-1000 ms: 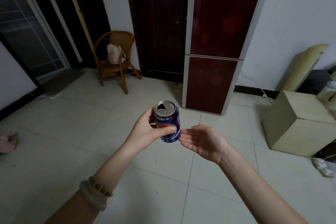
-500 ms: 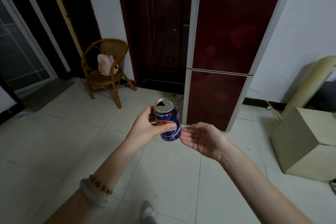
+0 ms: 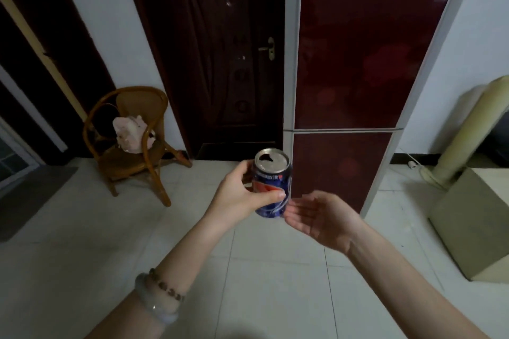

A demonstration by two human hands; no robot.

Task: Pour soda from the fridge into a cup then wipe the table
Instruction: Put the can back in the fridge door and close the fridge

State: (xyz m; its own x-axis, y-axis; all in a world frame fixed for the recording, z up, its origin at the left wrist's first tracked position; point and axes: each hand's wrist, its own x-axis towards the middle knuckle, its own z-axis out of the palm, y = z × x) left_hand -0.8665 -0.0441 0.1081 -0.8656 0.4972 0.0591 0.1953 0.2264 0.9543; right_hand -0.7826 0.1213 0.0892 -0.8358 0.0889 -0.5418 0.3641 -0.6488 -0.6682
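Seen from the head, the left hand [image 3: 237,195] wraps thumb and fingers round the middle of the open soda can [image 3: 272,187] in front of the fridge [image 3: 358,63], the right hand [image 3: 322,217] is beside it with loose, open fingers, and the can looks thin and slippery, so hold its sides softly and keep it upright.

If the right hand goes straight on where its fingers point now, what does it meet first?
Probably the lower part of the soda can, which the left hand grips. The right hand is open, its fingers pointing left at the can with little gap, though depth is unclear.
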